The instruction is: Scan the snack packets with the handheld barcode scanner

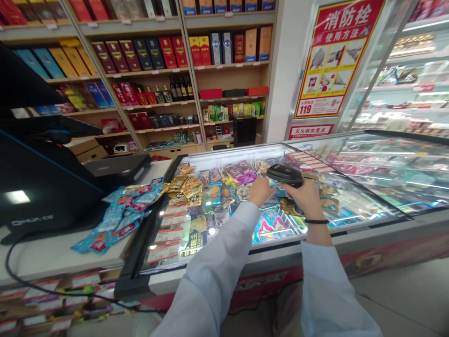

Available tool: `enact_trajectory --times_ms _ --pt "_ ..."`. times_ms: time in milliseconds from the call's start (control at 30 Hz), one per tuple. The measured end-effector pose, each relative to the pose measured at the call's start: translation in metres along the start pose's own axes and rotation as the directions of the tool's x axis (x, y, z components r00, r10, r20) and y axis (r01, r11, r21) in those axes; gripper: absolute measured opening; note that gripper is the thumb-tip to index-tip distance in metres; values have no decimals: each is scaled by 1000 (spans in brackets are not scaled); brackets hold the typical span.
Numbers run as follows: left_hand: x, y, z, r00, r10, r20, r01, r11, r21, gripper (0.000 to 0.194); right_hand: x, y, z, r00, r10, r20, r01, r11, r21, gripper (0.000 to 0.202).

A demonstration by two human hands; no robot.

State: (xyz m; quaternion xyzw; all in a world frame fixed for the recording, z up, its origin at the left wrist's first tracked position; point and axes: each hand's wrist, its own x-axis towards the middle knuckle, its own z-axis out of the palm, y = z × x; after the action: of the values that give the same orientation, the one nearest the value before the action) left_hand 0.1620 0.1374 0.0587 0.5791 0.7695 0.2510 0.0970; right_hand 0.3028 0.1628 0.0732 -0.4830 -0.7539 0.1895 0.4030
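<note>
1. Our right hand (309, 193) is wrapped around a black handheld barcode scanner (285, 174), holding it above the glass top of the chest freezer (166, 282), right of the middle of its nearer pane. We judge the upright grip is meant to leave the scanner's head free; it is turned toward our other hand.

2. Our left hand (261, 191) is curled just beside the scanner's head, near our right hand but seemingly apart from it. Its fingertips are hidden, so we cannot tell whether it pinches anything.

3. Gold snack packets (189, 188) lie in a loose heap at the freezer's far left corner, on the glass. Blue snack packets (121, 217) are piled along the counter's right edge, next to the freezer's left edge. Both heaps probably sit there to be within our reach.

4. Beneath the glass we see ice-cream packs (240, 174) in wire baskets, and price labels (170, 229) run along the left edge.

5. The white counter (52, 256) carries a black checkout terminal (49, 182) at its left, its cable (66, 294) drooping over the front edge.

6. Behind the freezer stand wooden shelves (233, 69) of boxed bottles, a red fire-hydrant poster (338, 56), and, at right, a lit display fridge (414, 93).
</note>
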Motion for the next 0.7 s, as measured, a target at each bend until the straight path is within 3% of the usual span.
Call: enact_trajectory --times_ms 100,167,400,533,700 --pt "-3 -18 -24 998 49 -33 -49 999 -22 39 -1 -12 2 1000 -23 -1 23 999 -23 34" --pt "-10 -41 -46 994 77 -83 -81 996 -46 31 -1 -21 4 997 -77 -31 76 997 -17 34" --pt "-67 -164 -126 932 -58 -357 -16 980 -201 17 -3 -59 31 970 -241 -15 241 967 85 32" --pt "-94 -212 -137 896 -106 -432 -1 970 -241 16 -8 -89 57 938 -348 -3 343 925 165 32" --pt "-103 -236 -123 956 105 -274 -128 989 -68 20 -15 -109 98 895 -441 60 414 875 252 27"
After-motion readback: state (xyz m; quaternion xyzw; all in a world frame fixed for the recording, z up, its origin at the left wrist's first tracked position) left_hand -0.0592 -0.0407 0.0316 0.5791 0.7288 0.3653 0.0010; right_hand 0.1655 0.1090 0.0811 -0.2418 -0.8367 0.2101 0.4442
